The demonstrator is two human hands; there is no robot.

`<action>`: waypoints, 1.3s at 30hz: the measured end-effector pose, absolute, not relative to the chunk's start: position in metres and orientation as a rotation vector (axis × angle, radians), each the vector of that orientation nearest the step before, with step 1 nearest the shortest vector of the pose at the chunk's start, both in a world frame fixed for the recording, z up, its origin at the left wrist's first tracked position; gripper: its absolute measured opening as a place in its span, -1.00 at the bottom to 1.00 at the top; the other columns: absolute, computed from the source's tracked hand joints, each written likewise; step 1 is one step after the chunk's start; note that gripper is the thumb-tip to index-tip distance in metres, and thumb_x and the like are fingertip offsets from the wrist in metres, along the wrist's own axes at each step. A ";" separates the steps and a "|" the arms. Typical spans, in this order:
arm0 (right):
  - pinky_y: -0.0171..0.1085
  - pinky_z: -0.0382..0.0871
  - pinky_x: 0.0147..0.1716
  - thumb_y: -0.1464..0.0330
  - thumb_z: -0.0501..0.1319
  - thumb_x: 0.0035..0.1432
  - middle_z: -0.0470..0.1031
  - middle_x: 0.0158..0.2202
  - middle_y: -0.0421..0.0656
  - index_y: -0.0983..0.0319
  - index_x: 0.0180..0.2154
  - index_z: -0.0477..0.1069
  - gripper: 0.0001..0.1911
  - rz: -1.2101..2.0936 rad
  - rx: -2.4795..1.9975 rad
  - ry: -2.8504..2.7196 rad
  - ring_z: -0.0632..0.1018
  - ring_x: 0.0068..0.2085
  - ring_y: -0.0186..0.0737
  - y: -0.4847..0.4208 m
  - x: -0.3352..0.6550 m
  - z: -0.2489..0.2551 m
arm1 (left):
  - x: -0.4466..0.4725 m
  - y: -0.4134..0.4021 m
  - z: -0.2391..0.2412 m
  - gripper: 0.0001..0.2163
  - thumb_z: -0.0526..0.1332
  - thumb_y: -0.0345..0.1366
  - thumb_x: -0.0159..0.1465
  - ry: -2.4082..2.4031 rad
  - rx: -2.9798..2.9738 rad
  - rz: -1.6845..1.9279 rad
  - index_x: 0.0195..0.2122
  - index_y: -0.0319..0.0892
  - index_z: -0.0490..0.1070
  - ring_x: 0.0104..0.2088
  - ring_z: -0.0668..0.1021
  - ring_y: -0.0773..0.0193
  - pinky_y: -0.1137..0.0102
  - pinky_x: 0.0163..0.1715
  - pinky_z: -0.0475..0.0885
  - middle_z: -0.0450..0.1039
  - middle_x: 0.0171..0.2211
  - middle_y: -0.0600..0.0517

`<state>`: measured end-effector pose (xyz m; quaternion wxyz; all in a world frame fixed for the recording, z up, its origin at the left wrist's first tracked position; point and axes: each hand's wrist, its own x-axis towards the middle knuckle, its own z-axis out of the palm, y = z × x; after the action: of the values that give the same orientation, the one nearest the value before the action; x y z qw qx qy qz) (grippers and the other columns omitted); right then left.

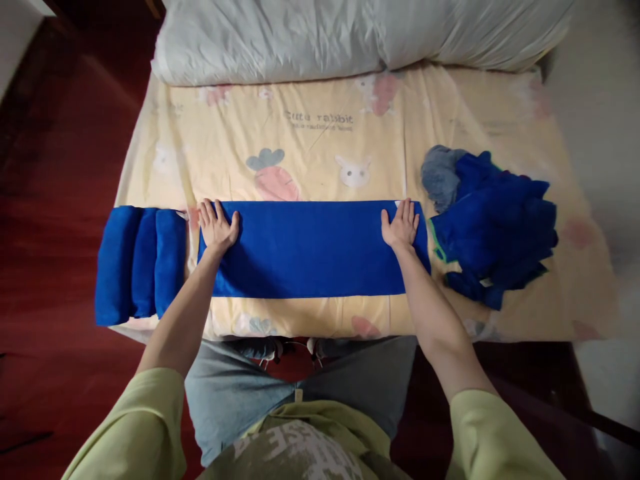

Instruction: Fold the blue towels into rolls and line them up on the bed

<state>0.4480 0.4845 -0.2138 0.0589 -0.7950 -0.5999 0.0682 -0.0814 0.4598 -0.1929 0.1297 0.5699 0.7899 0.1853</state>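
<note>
- One long blue terry towel [313,248], folded into a flat band, lies across the middle of the frame.
- Three rolled blue towels [143,263] sit side by side at the left of the frame, at the bed's edge.
- One loose heap of blue cloths [500,230] is piled at the right of the frame, with one grey cloth [440,175] tucked at its upper left.
- All of it rests on a pale yellow bedsheet printed with carrots and rabbits [320,147]; a bulky white duvet [350,37] runs along the top of the frame, and dark red floor [55,160] shows at the left.
- Left hand [217,225]: open, fingers spread, palm pressed flat on the band's left end, gripping nothing.
- Right hand [400,223]: likewise open and flat, pressing the band's right end, just beside the heap.
- The two hands are well apart, one at each end.
</note>
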 end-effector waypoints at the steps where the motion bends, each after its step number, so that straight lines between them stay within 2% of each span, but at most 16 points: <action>1: 0.19 -0.17 0.52 0.07 -0.18 0.50 -0.16 0.58 0.17 0.46 0.53 -0.15 -0.19 0.222 -2.417 -1.817 -0.07 0.57 0.03 0.486 0.448 -0.211 | -0.083 0.461 -0.192 -0.19 0.07 0.07 0.43 2.292 1.653 0.529 0.53 -0.43 -0.03 0.57 -0.20 -0.15 -0.08 0.53 -0.30 -0.28 0.57 -0.30; 7: 0.22 -0.22 0.51 0.10 -0.22 0.51 -0.18 0.58 0.18 0.52 0.52 -0.13 -0.21 0.199 -2.362 -1.776 -0.10 0.58 0.12 0.460 0.420 -0.196 | -0.072 0.436 -0.183 -0.24 0.02 0.01 0.45 2.208 1.745 0.587 0.53 -0.42 -0.02 0.57 -0.18 -0.14 -0.11 0.52 -0.29 -0.25 0.57 -0.30; 12: 0.23 -0.25 0.51 0.05 -0.22 0.52 -0.12 0.58 0.07 0.37 0.54 -0.07 -0.23 0.290 -2.146 -1.934 -0.09 0.58 0.10 0.392 0.385 -0.197 | -0.038 0.372 -0.181 -0.28 -0.03 0.01 0.48 2.133 1.830 0.597 0.55 -0.29 -0.03 0.57 -0.15 -0.07 -0.09 0.53 -0.29 -0.20 0.57 -0.21; 16: 0.18 -0.26 0.52 0.06 -0.20 0.52 -0.14 0.58 0.04 0.35 0.53 -0.02 -0.25 0.353 -2.169 -1.928 -0.09 0.58 0.06 0.359 0.390 -0.196 | -0.035 0.339 -0.179 -0.31 -0.04 0.01 0.48 2.158 1.785 0.602 0.55 -0.21 0.02 0.57 -0.12 -0.08 -0.10 0.53 -0.28 -0.18 0.58 -0.17; 22: 0.21 -0.13 0.50 0.08 -0.16 0.51 -0.05 0.56 0.08 0.33 0.51 0.04 -0.27 0.232 -2.280 -1.822 0.01 0.56 0.06 0.346 0.430 -0.197 | -0.067 0.320 -0.176 -0.30 -0.06 0.03 0.47 2.226 1.744 0.577 0.54 -0.22 0.06 0.57 -0.12 -0.06 -0.04 0.54 -0.28 -0.19 0.58 -0.14; 27: 0.17 -0.11 0.51 0.09 -0.20 0.51 -0.04 0.56 0.09 0.40 0.50 0.05 -0.25 0.138 -2.394 -1.740 0.04 0.56 0.06 0.330 0.463 -0.201 | -0.088 0.302 -0.175 -0.30 -0.09 0.04 0.48 2.262 1.783 0.518 0.54 -0.25 0.05 0.57 -0.08 0.00 0.02 0.53 -0.11 -0.16 0.57 -0.18; 31: 0.12 -0.08 0.52 0.08 -0.21 0.50 -0.02 0.55 0.12 0.43 0.51 0.01 -0.23 0.156 -2.434 -1.689 0.05 0.56 0.06 0.320 0.484 -0.196 | -0.092 0.298 -0.174 -0.29 -0.09 0.02 0.48 2.257 1.803 0.512 0.53 -0.33 0.06 0.57 -0.07 -0.01 0.05 0.53 -0.07 -0.15 0.57 -0.24; 34: 0.05 0.00 0.51 0.07 -0.21 0.50 0.00 0.55 0.11 0.42 0.52 -0.04 -0.22 0.182 -2.431 -1.688 0.06 0.55 0.04 0.318 0.490 -0.193 | -0.091 0.299 -0.172 -0.31 -0.07 0.01 0.48 2.269 1.784 0.517 0.54 -0.28 0.06 0.57 -0.07 0.00 0.04 0.53 -0.07 -0.15 0.57 -0.21; 39: 0.07 0.11 0.48 0.08 -0.20 0.51 0.05 0.55 0.06 0.33 0.53 -0.01 -0.25 0.161 -2.441 -1.674 0.10 0.54 0.04 0.317 0.497 -0.195 | -0.089 0.299 -0.171 -0.32 -0.05 0.00 0.48 2.256 1.765 0.523 0.54 -0.23 0.06 0.57 -0.06 0.00 0.00 0.53 -0.07 -0.13 0.57 -0.19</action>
<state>0.4965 0.3170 -0.1947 0.0886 -0.8202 -0.5626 0.0541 -0.0891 0.2987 -0.1707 0.1147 0.6021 0.7698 0.1783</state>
